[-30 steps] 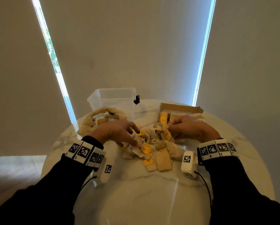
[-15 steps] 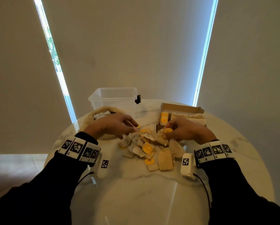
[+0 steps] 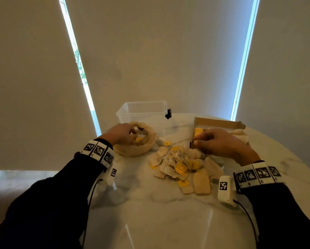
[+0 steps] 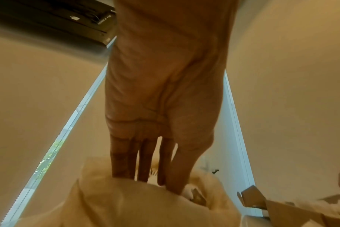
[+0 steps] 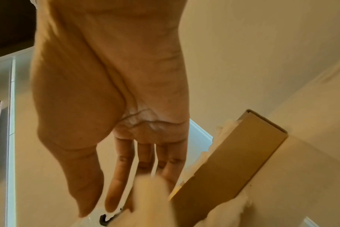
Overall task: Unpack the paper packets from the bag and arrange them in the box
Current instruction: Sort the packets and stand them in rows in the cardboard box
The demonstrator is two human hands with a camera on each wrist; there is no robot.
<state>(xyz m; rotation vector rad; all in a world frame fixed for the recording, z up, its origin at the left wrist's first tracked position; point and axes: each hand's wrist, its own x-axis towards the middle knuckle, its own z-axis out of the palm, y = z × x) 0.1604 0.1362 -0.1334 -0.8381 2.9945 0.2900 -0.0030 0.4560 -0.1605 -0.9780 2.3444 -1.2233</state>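
Mid-bench (image 3: pixel 168 221) lies a loose heap of paper packets (image 3: pixel 181 168), too jumbled to count. Farther back, the left hand (image 3: pixel 119 133) reaches straight-fingered into the bag (image 3: pixel 134 150); the right hand (image 3: pixel 220 142) pinches one packet at the cardboard box (image 3: pixel 218 122). One clear tub (image 3: pixel 143 112) stands behind.

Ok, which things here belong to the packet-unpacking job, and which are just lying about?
Part of the job:
- cloth bag, left hand reaching into its mouth
- loose paper packets piled on the table
- cardboard box, right hand at its near end, some packets already inside

Just lying about:
- clear plastic tub behind the bag
- marble table
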